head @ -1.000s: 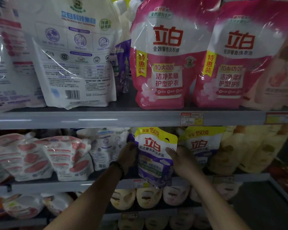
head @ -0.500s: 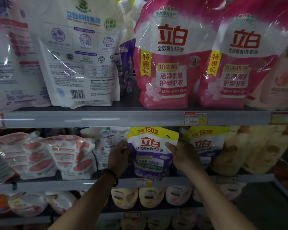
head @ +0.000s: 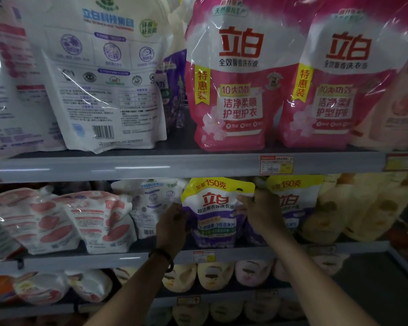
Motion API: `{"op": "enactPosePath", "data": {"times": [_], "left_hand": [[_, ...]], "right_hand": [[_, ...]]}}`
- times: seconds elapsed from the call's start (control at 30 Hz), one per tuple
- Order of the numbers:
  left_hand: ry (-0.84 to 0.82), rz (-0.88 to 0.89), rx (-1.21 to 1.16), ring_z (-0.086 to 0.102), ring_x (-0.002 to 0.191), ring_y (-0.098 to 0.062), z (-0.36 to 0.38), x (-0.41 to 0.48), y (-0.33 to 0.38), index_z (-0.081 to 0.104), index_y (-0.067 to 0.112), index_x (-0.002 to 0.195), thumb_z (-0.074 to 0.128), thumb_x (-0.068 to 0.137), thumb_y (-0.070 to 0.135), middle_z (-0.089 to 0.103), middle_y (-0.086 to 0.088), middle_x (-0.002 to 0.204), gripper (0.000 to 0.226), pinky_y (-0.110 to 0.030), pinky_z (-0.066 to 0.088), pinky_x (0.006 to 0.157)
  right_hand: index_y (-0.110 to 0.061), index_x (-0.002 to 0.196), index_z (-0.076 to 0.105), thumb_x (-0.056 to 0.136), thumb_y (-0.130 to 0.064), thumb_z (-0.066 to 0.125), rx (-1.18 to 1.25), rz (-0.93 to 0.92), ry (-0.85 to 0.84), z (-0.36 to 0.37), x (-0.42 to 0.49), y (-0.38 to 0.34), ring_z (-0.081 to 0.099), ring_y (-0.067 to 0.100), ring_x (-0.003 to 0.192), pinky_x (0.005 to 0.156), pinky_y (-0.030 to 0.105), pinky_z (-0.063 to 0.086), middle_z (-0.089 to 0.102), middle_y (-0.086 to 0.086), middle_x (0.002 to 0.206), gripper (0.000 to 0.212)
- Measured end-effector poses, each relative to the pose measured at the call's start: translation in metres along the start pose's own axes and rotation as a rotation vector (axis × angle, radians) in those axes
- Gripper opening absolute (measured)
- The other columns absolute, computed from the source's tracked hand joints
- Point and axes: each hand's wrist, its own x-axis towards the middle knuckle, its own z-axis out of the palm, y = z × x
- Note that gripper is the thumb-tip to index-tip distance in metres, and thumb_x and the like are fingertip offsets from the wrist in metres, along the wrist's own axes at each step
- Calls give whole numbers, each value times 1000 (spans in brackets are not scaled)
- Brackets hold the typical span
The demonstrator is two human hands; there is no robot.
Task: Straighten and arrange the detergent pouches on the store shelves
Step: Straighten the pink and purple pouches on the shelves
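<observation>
A purple detergent pouch [head: 216, 212] with a yellow top stands upright on the middle shelf [head: 245, 252]. My left hand [head: 173, 222] grips its left edge and my right hand [head: 260, 211] grips its right edge near the top. A second purple pouch [head: 292, 198] of the same kind stands just to its right, partly hidden behind my right hand. A white pouch [head: 151, 203] showing its back label stands to the left of my left hand.
Two large pink pouches [head: 233, 85] and a white pouch [head: 104, 78] turned backwards stand on the upper shelf [head: 174, 165]. Red-and-white pouches [head: 64, 220] lean at the middle left; cream pouches [head: 363, 208] stand at the right. Pale pouches [head: 214, 276] fill the lower shelf.
The purple pouch leaned over the shelf's front edge a second ago; both hands have lifted it back and stood it upright on the middle shelf.
</observation>
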Motion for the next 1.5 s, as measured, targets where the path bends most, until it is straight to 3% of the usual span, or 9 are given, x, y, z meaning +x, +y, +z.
{"op": "enactPosePath", "data": {"times": [0.27,0.43,0.67,0.83,0.97,1.1,1.3,1.4,1.5], "left_hand": [[46,111,91,71,94,-20,-5,11,-3,63,35,88,62,104,14,71,3,97,26,-52,65,75],[42,71,64,71,98,-20,-3,6,-12,61,34,87,60,105,11,69,-2,104,29,-54,66,75],[74,65,63,71,94,-19,-10,9,-15,62,31,88,62,104,15,72,5,96,23,-56,65,76],[89,79,117,72,90,-18,-8,9,-21,63,30,92,60,105,19,72,8,92,18,-57,63,76],[64,49,93,71,96,-21,-1,4,-10,62,29,90,63,104,16,70,3,99,19,-54,65,76],[30,19,26,72,96,-17,7,1,-8,64,28,88,63,104,16,72,5,100,19,-51,66,75],[14,9,6,74,96,-18,10,-1,-7,64,26,90,61,105,15,74,1,102,20,-52,67,75],[1,-3,2,75,94,-16,9,1,-9,66,26,93,63,105,17,75,2,101,16,-50,67,75],[1,-20,35,76,88,-12,7,4,-13,69,30,95,66,104,22,77,6,95,12,-48,67,74]], "right_hand": [[-7,120,71,102,-14,70,66,-21,35,-1,-1,4,80,11,80,79,43,67,80,6,97,19],[-17,96,72,102,-19,71,17,-38,13,6,-5,8,79,11,88,83,46,66,80,1,93,6],[-5,100,76,102,-22,71,-25,-47,10,12,-2,7,79,13,89,80,46,66,81,4,94,18],[-5,107,73,102,-17,71,-28,-64,43,16,-9,7,79,13,91,78,36,66,81,2,97,13],[1,112,71,102,-13,70,-36,-29,33,9,-5,9,78,10,83,64,13,58,78,4,94,17],[-15,108,69,96,-16,77,-90,-63,59,1,-2,7,79,18,91,80,40,65,80,2,98,15],[-33,89,67,93,-12,78,-113,-95,54,-13,0,-4,77,13,89,83,45,65,76,-12,86,24],[-34,78,62,94,-15,77,-151,-97,89,-14,-1,-6,76,12,80,75,28,60,68,-17,73,29],[-25,76,61,93,-16,79,-206,-125,127,-17,-4,-11,59,-5,66,60,1,38,56,-21,64,26]]}}
